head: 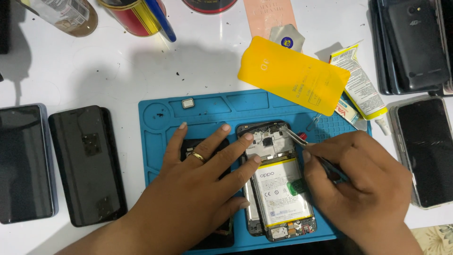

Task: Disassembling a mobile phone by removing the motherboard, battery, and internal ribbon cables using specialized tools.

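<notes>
Head view — your right hand (363, 189) pinches tweezers (296, 137), tips at the opened phone's (278, 184) top edge, 12 o'clock of its battery (281, 191). Your left hand (198, 189) lies flat, fingers spread, fingertips (256, 159) bracing the phone's 9 o'clock side — phone sits on the blue repair mat (212, 106).

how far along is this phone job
Done: the opened phone lies on the blue mat, back off, battery exposed. In hand: the right hand works tweezers at its top edge; the left hand steadies it. Left: the battery remains seated and the phone unclosed.
</notes>
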